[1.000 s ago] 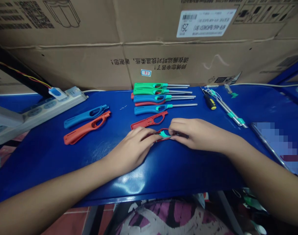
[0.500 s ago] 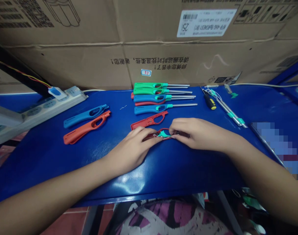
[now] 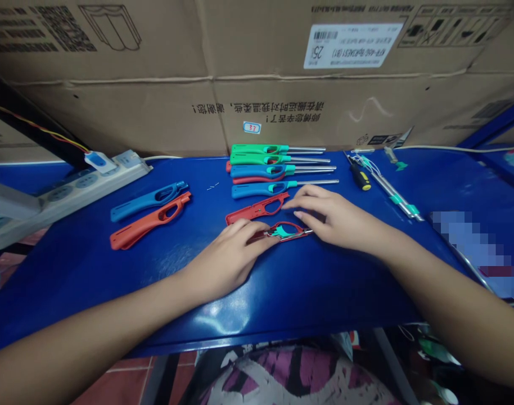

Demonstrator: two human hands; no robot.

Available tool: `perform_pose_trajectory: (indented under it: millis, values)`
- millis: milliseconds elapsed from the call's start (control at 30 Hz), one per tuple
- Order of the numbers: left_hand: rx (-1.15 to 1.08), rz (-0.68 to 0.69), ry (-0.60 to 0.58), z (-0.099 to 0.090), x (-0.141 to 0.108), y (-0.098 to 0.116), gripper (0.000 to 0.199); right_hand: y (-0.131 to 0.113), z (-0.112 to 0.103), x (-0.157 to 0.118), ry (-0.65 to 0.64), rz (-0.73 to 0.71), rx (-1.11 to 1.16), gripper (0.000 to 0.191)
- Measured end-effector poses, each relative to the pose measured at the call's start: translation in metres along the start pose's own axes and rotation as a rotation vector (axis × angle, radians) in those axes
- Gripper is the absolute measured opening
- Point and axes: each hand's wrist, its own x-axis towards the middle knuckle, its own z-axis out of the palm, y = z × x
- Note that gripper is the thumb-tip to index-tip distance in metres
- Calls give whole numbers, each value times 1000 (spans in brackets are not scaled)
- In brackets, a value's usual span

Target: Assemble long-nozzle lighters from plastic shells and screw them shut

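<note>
Shell [image 3: 300, 227]: red, centre of frame; probably light and stiff, its small innards easily dislodged; best held by the handle end.
Left hand [image 3: 229, 253]: pinching that end.
Right hand [image 3: 345, 222]: fingers parted near the tip; contact unclear.
Table [image 3: 345, 292]: glossy blue.
Room: cardboard [image 3: 147, 121] across the top.

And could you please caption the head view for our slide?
Left hand holding a red shell with a teal part, right hand near a second red shell.

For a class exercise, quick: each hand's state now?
Left hand: closed on the nearer red casing half.
Right hand: open, fingers apart, near the farther red casing half.
</note>
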Motion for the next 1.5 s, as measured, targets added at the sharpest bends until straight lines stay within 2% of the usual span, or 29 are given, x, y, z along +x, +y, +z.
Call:
perform_pose_trajectory:
  millis: [67, 133, 233, 367, 500, 633, 733, 800, 867, 933, 1067, 1267, 1500]
  values:
    - [-6, 3, 5, 0, 0, 0, 45, 3, 6, 1, 20, -34, -132, 38]
    - [-9, 5, 17, 0, 0, 0, 43, 6, 12, 3, 3, -29, -211, 38]
    - [-20, 7, 42, -1, -1, 0, 39, 10, 15, 4, 23, 5, -202, 22]
    - [-43, 21, 87, -5, -1, 1, 37, 15, 9, 6, 55, 27, -140, 3]
    - [-5, 7, 183, -13, 0, -2, 33, 11, 2, 6, 117, 27, 15, 2]
    - [114, -39, 275, -21, 1, -10, 39, -4, 4, 7, 194, 178, 312, 11]
    - [187, -30, 306, -24, 1, -15, 37, -12, 6, 6, 138, 289, 567, 19]
    - [187, -10, 313, -26, 1, -17, 34, -13, 6, 5, 84, 313, 622, 21]
    - [152, 11, 308, -26, 1, -17, 32, -12, 3, 3, 64, 263, 540, 23]
    - [109, 20, 281, -26, 0, -15, 31, -10, -2, 2, 42, 153, 372, 29]
    - [72, 15, 202, -24, 0, -11, 31, -9, -9, 1, -73, -22, 126, 30]
    - [68, 18, 145, -23, 0, -10, 30, -8, -9, 0, -142, -65, 97, 24]
    - [59, 25, 125, -18, 0, -12, 30, -4, -6, 1, -187, -46, 24, 28]
